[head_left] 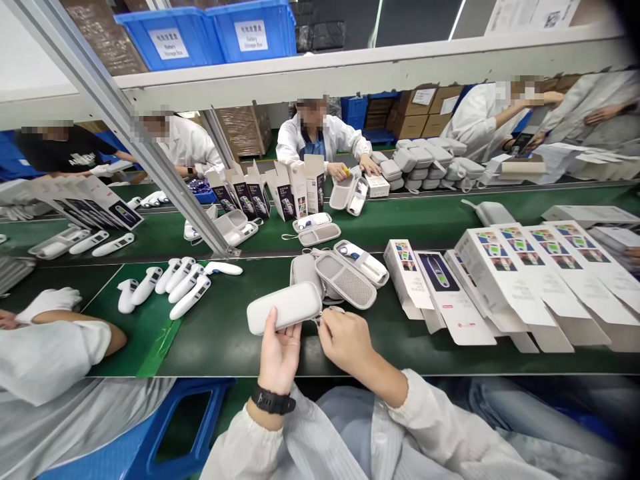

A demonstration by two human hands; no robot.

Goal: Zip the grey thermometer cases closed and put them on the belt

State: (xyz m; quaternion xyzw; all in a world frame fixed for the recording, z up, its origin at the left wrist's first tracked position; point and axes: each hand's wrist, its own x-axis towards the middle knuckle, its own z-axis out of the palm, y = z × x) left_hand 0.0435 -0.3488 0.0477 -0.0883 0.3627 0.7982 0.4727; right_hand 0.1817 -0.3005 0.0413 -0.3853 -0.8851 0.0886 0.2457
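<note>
My left hand (279,357) holds a closed grey zip case (284,307) from below, just above the green belt's near edge. My right hand (345,340) pinches the zipper pull at the case's right end. Just behind lie an open grey case with a mesh pocket (345,279) and another open case holding a white thermometer (361,262). To the left, several white thermometers (173,283) lie in a row on the belt.
Flat white product boxes (505,280) overlap in a row on the right. A slanted metal frame post (150,153) stands at the left. A co-worker's gloved hand (47,303) rests at the far left. Other people work across the belt, with upright boxes (295,190) and stacked grey cases (430,163).
</note>
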